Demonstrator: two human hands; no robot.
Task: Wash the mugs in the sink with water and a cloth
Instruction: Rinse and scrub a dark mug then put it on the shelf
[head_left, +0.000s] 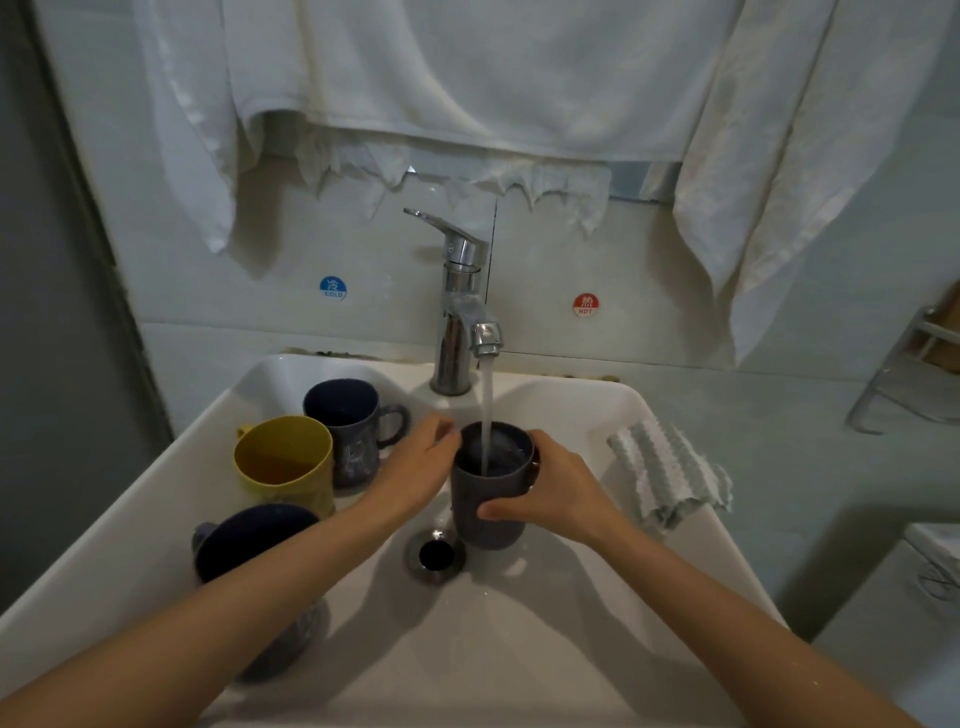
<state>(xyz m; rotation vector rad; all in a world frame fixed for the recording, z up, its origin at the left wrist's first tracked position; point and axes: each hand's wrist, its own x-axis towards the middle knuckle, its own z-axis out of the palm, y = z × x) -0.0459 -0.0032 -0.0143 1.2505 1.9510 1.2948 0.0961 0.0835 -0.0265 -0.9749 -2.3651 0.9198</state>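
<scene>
Mugs counted: four, all in the sink (519, 649) below the tap (460, 312).
1. Grey mug (470, 501), upright directly under the tap's spout; the water stream (487, 410) falls into it.
2. Dark blue mug (353, 426), front left of the tap, handle turned toward the tap.
3. Yellow mug (285, 467), further front left of the tap, touching mug 2.
4. Second dark blue mug (244, 540), furthest front left of the tap.

Cloths: one, striped cloth (670, 473), draped over the sink rim to the front right of the tap. Drain (435, 555): one, in front of the tap, just beside the grey mug's base.

Hands: the right hand (561, 493) grips the grey mug, thumb across its front wall, fingers wrapped round its right side. The left hand (415, 467) lies against the mug's left side, fingers bent toward the rim; whether it clasps or merely touches cannot be told.

Obstructions: the left forearm covers much of mug 4; its handle is barely visible. The right hand covers the grey mug's handle side. The water level in the grey mug is unclear.
</scene>
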